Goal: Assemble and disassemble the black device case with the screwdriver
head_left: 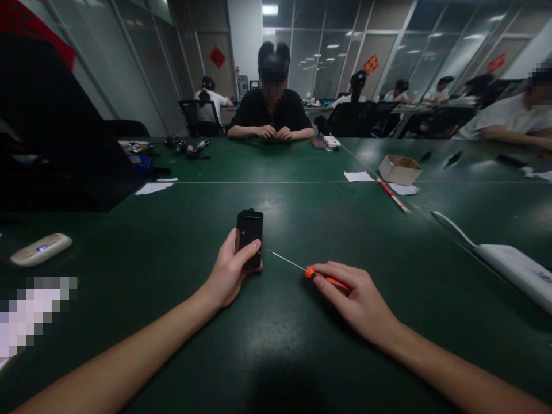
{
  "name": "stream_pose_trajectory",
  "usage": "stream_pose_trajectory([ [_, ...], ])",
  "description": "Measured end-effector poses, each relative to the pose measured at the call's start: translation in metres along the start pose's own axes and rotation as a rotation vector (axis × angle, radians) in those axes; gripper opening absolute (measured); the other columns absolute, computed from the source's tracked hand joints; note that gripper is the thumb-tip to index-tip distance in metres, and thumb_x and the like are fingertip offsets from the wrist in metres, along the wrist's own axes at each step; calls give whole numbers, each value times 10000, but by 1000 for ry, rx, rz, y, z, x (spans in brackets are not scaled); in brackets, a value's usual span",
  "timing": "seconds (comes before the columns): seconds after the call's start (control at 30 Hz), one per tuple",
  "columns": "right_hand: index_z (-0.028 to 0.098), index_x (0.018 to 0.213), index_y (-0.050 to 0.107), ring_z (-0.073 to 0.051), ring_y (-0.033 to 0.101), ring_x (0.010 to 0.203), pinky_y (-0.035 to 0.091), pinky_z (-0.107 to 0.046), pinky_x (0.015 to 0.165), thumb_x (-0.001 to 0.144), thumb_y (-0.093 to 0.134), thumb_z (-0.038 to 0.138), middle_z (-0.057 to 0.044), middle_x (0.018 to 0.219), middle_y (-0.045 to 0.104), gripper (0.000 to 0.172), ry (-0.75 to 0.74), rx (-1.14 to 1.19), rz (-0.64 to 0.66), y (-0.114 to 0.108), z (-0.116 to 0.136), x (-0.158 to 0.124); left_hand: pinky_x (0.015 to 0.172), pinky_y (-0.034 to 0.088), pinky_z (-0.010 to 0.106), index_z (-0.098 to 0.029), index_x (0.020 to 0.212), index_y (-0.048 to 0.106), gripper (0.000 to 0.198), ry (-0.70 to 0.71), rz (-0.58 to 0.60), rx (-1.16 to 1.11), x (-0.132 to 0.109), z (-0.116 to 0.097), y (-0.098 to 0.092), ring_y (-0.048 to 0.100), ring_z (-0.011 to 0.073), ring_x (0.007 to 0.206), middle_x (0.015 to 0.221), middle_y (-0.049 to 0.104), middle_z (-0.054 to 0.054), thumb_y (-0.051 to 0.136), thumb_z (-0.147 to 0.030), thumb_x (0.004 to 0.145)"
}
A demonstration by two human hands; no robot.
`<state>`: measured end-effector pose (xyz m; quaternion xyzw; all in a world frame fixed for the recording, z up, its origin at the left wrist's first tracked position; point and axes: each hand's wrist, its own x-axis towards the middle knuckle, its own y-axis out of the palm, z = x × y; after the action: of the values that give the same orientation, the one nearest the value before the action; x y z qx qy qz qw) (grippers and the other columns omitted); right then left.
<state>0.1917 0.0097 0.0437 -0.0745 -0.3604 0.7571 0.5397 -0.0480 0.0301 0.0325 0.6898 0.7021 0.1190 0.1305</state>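
Note:
Wrapped round a small black rectangular device [249,226], my left hand [233,267] holds it upright above the green table, thumb pressed on its face. The device has a small loop at its top edge; what it is I cannot tell. My right hand [349,293] is closed on a screwdriver [330,280] with an orange and black handle. Its thin metal shaft points left, and the tip is a little to the right of the device, apart from it. Part of the handle is hidden under my fingers.
A dark monitor-like panel [52,132] stands at the left, near a white oval gadget [42,250]. To the right lie a white power strip [517,270], a cardboard box [400,169], and a red-and-white stick [392,195]. Across the green table [194,218] sits a person [271,109].

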Motion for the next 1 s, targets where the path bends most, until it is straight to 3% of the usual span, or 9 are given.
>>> stream_pose_trajectory([
  [0.2,194,1035,732,-163,652,739,504,-289,693,957,552,321,-44,845,706,234,-32,-39,21,1,4,2,523,484,219,-194,984,535,308,76,8,103,-1,3,2,535,96,634,829,524,-19,737,-321,789],
  [0.67,174,1027,738,-147,639,709,482,-270,673,941,577,287,-40,817,698,214,-73,-38,-27,1,5,0,544,499,222,-210,991,535,289,100,-7,170,-3,7,0,539,105,662,837,527,-22,715,-355,817],
  [1.0,206,1016,736,-184,675,836,511,-318,781,922,587,306,-53,934,734,203,13,23,13,2,7,1,551,504,235,-209,980,529,295,153,-10,247,-4,7,2,538,113,648,838,525,-18,705,-378,814],
])
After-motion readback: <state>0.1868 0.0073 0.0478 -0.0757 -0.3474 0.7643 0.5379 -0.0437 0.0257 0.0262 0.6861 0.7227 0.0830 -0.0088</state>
